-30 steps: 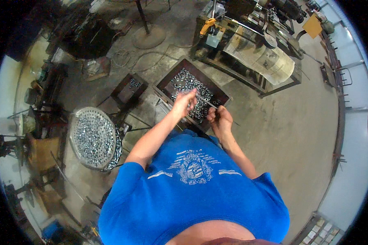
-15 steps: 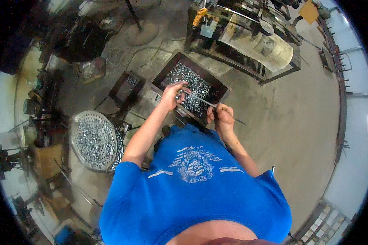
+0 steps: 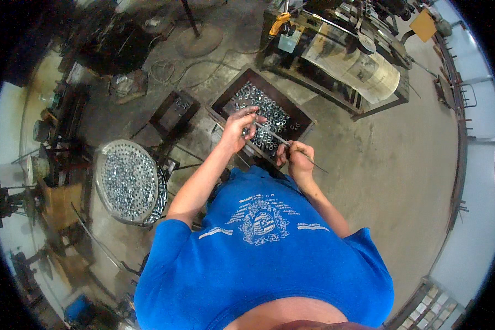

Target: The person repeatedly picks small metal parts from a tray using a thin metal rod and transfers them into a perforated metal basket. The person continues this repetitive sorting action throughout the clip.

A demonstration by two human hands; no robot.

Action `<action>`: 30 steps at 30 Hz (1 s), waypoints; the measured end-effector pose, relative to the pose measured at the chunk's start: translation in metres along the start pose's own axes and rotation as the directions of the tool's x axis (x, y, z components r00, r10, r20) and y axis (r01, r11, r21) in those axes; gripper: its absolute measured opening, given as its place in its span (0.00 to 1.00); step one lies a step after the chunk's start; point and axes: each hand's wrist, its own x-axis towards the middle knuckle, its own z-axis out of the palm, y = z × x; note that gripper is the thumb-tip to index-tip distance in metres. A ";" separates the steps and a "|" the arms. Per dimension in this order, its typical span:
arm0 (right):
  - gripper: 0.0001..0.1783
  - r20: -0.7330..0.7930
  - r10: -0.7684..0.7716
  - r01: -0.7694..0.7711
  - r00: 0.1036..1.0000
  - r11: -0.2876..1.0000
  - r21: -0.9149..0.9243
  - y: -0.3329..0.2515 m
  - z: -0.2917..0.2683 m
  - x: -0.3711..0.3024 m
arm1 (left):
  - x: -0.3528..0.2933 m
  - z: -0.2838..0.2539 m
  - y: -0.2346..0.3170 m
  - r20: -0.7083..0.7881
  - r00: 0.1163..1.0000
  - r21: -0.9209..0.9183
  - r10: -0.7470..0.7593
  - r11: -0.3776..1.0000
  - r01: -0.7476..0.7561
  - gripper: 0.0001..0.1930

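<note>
A thin metal rod (image 3: 270, 133) slants over a dark square tray (image 3: 309, 124) that holds many loose metal nuts (image 3: 269, 113). My right hand (image 3: 300, 157) is closed round the rod near the tray's near right corner, and the rod's tail sticks out beyond it. At the rod's other end is my left hand (image 3: 239, 129), above the tray's left part. Its fingers are curled round small shiny pieces that look like nuts; their number is hidden. Whether a nut sits on the rod's tip is too small to tell.
To the left stands a round perforated metal pan (image 3: 155, 190) heaped with nuts. A smaller dark box (image 3: 168, 127) with a few small parts sits left of the tray. A workbench (image 3: 368, 110) with an orange-handled air gun (image 3: 280, 25) is at the far right.
The whole view has shifted slightly, so the tray and bench sit a little further right. Both hands keep their hold, and the rod stays at nearly the same slant.
</note>
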 end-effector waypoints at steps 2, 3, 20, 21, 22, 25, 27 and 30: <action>0.06 -0.068 0.079 -0.051 0.995 0.938 0.343 -0.004 0.003 0.001 | -0.003 0.003 -0.003 0.051 0.998 -0.078 0.032 0.997 -0.028 0.16; 0.04 -0.076 0.115 -0.074 0.990 0.909 0.410 -0.001 -0.002 0.002 | -0.004 0.005 -0.006 0.070 0.996 -0.120 0.049 0.992 -0.041 0.17; 0.04 -0.121 0.040 -0.007 0.992 0.966 0.258 -0.003 -0.025 -0.016 | 0.067 -0.044 -0.014 -0.254 0.964 0.187 -0.075 0.974 0.125 0.23; 0.05 -0.098 0.023 0.000 0.995 0.974 0.228 -0.004 -0.023 -0.016 | 0.066 -0.044 -0.016 -0.209 0.973 0.153 -0.096 0.980 0.129 0.21; 0.06 -0.073 0.010 0.005 0.997 0.980 0.200 -0.004 -0.018 -0.016 | 0.064 -0.044 -0.017 -0.168 0.979 0.119 -0.116 0.983 0.136 0.19; 0.08 -0.021 0.039 -0.039 0.999 0.999 0.007 -0.011 -0.005 -0.013 | 0.061 -0.038 -0.022 -0.118 0.985 0.036 -0.123 0.991 0.128 0.15; 0.10 0.031 0.019 -0.017 0.999 0.998 -0.054 -0.006 -0.004 -0.009 | 0.064 -0.039 -0.028 -0.084 0.991 -0.041 -0.100 0.994 0.097 0.14; 0.12 0.108 -0.068 0.083 0.992 0.985 -0.150 0.004 -0.004 -0.004 | 0.058 -0.025 -0.028 -0.100 0.993 -0.127 -0.066 0.990 0.053 0.11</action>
